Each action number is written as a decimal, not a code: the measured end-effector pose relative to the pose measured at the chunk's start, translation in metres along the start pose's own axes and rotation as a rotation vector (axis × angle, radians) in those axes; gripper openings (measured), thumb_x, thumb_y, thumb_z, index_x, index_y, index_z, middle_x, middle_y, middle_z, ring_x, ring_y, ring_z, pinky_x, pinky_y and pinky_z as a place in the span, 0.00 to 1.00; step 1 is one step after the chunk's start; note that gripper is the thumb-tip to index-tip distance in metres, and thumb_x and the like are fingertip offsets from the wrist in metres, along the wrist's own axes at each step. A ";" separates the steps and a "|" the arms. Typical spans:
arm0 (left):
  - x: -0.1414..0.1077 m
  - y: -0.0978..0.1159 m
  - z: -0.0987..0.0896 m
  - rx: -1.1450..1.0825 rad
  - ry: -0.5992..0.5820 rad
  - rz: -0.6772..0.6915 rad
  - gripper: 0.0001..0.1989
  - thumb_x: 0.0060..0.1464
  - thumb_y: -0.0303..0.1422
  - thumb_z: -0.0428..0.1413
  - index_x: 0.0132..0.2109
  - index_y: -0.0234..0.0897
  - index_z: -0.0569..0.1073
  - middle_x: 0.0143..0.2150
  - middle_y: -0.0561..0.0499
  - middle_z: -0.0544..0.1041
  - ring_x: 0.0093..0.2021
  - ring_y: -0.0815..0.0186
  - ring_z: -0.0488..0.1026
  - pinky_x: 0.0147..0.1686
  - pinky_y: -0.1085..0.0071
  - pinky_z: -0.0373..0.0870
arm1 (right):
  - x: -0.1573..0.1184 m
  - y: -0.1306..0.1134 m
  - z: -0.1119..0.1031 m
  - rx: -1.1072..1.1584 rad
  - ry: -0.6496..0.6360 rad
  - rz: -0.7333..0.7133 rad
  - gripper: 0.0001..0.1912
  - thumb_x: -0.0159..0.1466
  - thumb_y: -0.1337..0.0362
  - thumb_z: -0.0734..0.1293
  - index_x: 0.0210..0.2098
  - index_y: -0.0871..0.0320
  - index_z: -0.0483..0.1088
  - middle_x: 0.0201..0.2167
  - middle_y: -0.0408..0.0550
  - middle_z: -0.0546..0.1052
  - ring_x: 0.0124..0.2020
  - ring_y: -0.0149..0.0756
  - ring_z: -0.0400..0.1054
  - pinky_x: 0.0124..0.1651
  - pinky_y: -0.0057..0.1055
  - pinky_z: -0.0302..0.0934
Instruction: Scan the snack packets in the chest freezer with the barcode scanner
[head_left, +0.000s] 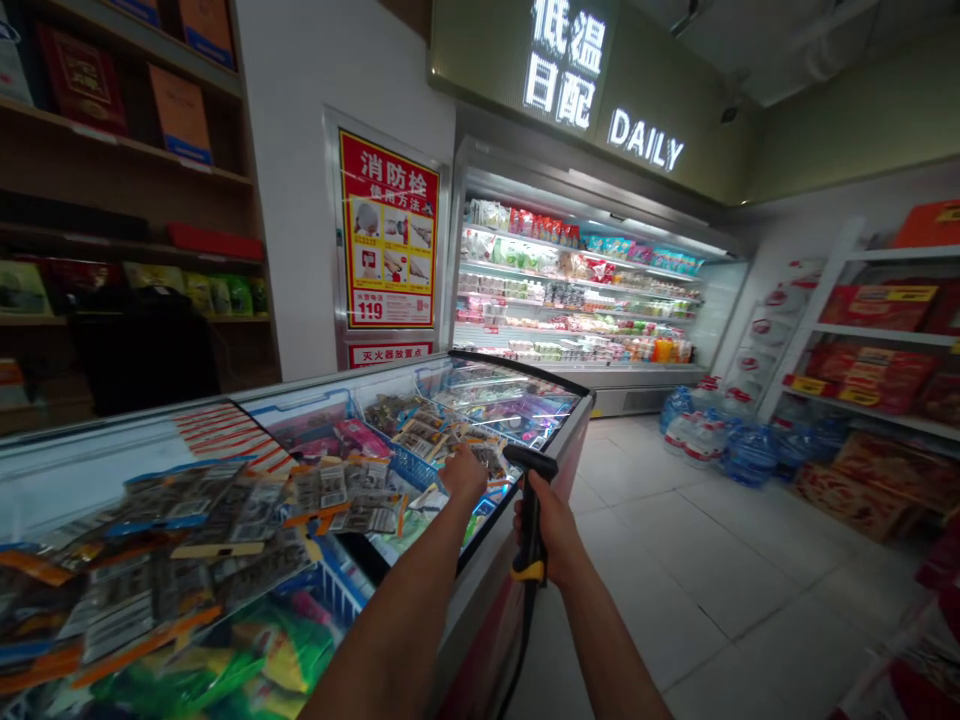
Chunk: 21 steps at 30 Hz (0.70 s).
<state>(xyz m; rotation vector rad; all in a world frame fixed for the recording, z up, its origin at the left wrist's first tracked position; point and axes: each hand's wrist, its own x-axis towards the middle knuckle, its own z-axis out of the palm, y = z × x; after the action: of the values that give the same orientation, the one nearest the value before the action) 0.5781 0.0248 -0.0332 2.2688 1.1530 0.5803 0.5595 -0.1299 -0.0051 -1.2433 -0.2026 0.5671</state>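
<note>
My right hand (pixel 551 525) is wrapped round the handle of a black and yellow barcode scanner (pixel 531 510), held upright beside the freezer's edge, its cord hanging down. Over the chest freezer (pixel 480 565), my left hand (pixel 463 472) reaches out with its fingers curled at the snack packets (pixel 480 445); what it grips, if anything, is hidden. More flat packets with orange and blue edges (pixel 180 500) lie in heaps on the glass at the left. Blue baskets (pixel 412 465) and colourful bags (pixel 285 650) show inside the freezer.
Behind the freezer, a lit refrigerated cabinet (pixel 577 290) holds rows of goods. Water bottles (pixel 750 455) and boxes (pixel 859 490) stand on the tiled floor (pixel 675 590) at the right, near white shelves (pixel 900 335). Wooden shelves (pixel 135 155) rise at the left.
</note>
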 end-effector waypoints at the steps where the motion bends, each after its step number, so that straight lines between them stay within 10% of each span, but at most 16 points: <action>1: 0.003 0.000 0.002 -0.040 -0.010 -0.012 0.27 0.40 0.35 0.57 0.49 0.32 0.64 0.43 0.38 0.74 0.49 0.51 0.67 0.44 0.58 0.59 | 0.000 0.000 0.000 0.002 -0.001 0.003 0.18 0.51 0.48 0.63 0.28 0.59 0.63 0.13 0.38 0.66 0.12 0.27 0.60 0.12 0.23 0.53; 21: -0.005 -0.056 -0.078 -0.764 0.032 -0.010 0.17 0.37 0.19 0.53 0.39 0.30 0.73 0.34 0.48 0.77 0.35 0.64 0.73 0.35 0.72 0.67 | -0.058 -0.022 0.054 0.048 -0.287 0.015 0.18 0.50 0.49 0.64 0.28 0.59 0.64 0.13 0.37 0.66 0.11 0.26 0.59 0.12 0.23 0.52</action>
<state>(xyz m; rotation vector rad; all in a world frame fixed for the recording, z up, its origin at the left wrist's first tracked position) 0.4966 0.0688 -0.0085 1.5966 0.7658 0.8744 0.4932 -0.1185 0.0425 -1.1147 -0.4178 0.7589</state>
